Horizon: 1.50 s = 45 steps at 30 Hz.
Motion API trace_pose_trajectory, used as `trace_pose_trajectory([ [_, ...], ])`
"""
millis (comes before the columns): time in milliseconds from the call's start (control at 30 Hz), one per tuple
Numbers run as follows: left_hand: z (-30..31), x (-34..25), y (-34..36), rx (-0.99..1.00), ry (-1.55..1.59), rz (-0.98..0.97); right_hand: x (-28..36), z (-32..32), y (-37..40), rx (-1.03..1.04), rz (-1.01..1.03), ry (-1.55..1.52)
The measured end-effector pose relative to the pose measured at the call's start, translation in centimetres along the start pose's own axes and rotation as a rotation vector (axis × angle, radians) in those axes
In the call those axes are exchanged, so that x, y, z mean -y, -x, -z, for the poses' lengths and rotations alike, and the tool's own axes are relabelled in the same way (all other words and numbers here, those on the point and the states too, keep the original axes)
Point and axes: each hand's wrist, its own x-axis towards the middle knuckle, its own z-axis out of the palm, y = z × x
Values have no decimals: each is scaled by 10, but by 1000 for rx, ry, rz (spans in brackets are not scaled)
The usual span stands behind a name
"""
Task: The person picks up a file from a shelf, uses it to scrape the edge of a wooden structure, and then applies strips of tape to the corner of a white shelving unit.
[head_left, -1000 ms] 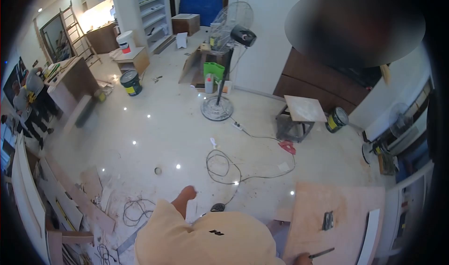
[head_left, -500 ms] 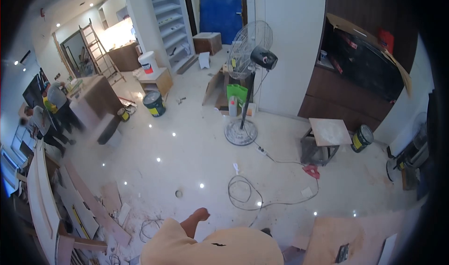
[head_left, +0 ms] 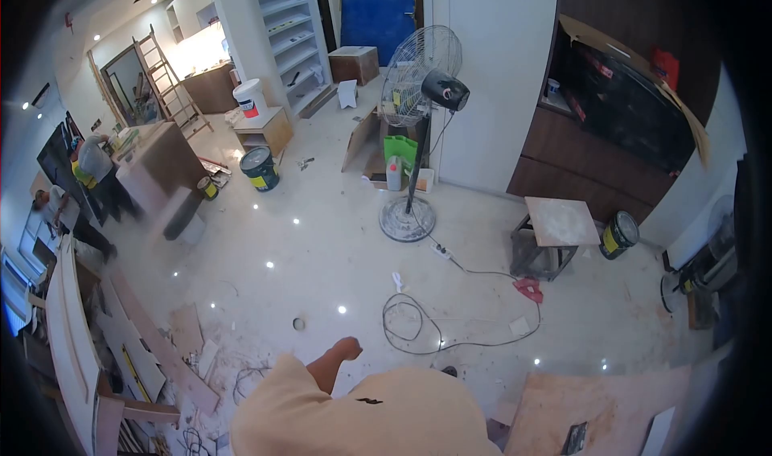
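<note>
My left hand (head_left: 348,348) is held out in front of my beige shirt (head_left: 362,412), small in view, with its fingers curled closed. Nothing shows sticking out of it, and it touches no object. Below and beyond it a small ring-shaped piece (head_left: 299,324) lies on the pale glossy floor. To the hand's right, a loosely coiled cable (head_left: 418,345) runs to a power socket (head_left: 441,251) near the standing fan (head_left: 418,78). My right hand is out of the frame. The tip of a dark shoe (head_left: 449,371) peeks out past my shirt.
Boards (head_left: 133,359) and debris lie on the left. At right are a dusty stool (head_left: 561,221), a paint bucket (head_left: 620,235) and a wooden panel (head_left: 595,416). Another bucket (head_left: 260,169) stands further back. Two people (head_left: 98,166) are by a counter (head_left: 173,166) at far left.
The view has shifted slightly, so the fan, stool and cable sit a little further left and higher. My left hand appears slightly higher. The nearer person at left has bent their head down.
</note>
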Motion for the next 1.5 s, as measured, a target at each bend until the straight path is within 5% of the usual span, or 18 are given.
trace_pose_trajectory([
  [367, -82, 62, 4, 55, 3, 69, 0, 8, -5, -4, -34, -16],
  [667, -70, 48, 26, 172, 60, 106, -11, 9, -13, -42, -16, -86],
  [867, -93, 47, 22, 184, -46, 136, -8, 42, -21, -312, 359, -524],
  [933, -70, 31, 19, 242, -128, 70, -17, -103, -75, 166, 88, -970],
  [967, -63, 25, 10, 205, -130, 26, 47, -89, -61, 70, 201, -870],
  [1067, -34, 7, -10, -21, -79, -161, 202, -28, -16, 420, 514, -825],
  [1233, 57, -27, 48, -396, 584, -46, 384, 39, 104, 907, 1083, -934],
  [1333, 29, 48, 35, -457, 138, -220, 460, 75, 162, 1178, 1370, -890],
  [1400, 16, 97, 47, -411, 283, 4, 504, 53, 198, 1264, 1402, -834],
  [1500, -32, 188, 56, -519, 773, 265, 549, -31, 221, 1050, 1499, -455],
])
